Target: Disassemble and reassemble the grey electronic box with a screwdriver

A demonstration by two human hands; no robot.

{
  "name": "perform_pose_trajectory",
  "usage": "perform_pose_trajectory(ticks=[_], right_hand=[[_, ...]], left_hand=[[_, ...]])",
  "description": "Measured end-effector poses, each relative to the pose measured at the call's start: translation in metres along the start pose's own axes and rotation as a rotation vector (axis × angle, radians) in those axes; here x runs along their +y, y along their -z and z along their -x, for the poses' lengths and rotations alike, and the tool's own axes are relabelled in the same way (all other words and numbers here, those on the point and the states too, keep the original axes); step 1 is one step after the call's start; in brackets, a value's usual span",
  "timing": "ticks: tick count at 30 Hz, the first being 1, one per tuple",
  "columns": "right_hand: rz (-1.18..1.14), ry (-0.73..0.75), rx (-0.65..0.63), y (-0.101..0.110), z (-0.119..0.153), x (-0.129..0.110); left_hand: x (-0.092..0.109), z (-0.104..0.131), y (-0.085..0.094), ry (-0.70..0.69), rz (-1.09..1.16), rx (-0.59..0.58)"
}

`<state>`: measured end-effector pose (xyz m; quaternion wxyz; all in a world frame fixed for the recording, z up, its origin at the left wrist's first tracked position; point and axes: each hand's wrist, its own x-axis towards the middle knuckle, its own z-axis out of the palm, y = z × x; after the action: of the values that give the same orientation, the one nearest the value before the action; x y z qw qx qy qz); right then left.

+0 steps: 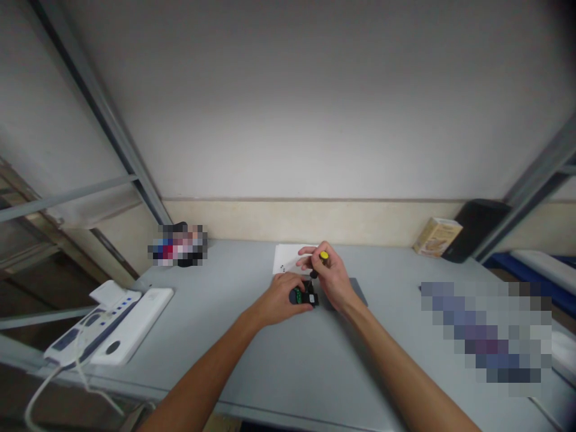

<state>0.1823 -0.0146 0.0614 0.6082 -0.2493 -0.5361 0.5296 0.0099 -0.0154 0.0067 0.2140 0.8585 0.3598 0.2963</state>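
The left hand [281,297] rests on the gray counter [279,366], and its fingers are wrapped around a small black thing [307,296] with a bit of green on it. The black thing sits on the counter right under those fingers, in the middle of the work spot. It is too small to tell just what it is.

The right hand [335,279] is just beside the left hand, almost touching it. Its fingers are closed around a little tool with a yellow top [323,256]. The tool stands up straight, and its tip points down at the black thing.

Just behind both hands lies a white sheet of paper [285,258] with some tiny dark bits on it. A flat gray pad [357,291] lies under the right hand.

Far off to the left of the fingers is a white power strip [96,324] with a white box [135,324] beside it. Far to the right, by the wall, a small tan box [437,236] leans next to a black thing [477,228].
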Motion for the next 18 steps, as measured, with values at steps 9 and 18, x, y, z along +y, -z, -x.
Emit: perform_pose_trajectory(ticks=[9, 18], right_hand=[[-0.009, -0.04, -0.001, 0.0007, -0.0024, -0.0008], [0.053, -0.034, 0.038, 0.0005, -0.0014, 0.0041]], left_hand=[[0.0011, 0.0005, 0.0011, -0.002, 0.006, 0.003], [0.0048, 0.0005, 0.0024, 0.029, 0.002, -0.006]])
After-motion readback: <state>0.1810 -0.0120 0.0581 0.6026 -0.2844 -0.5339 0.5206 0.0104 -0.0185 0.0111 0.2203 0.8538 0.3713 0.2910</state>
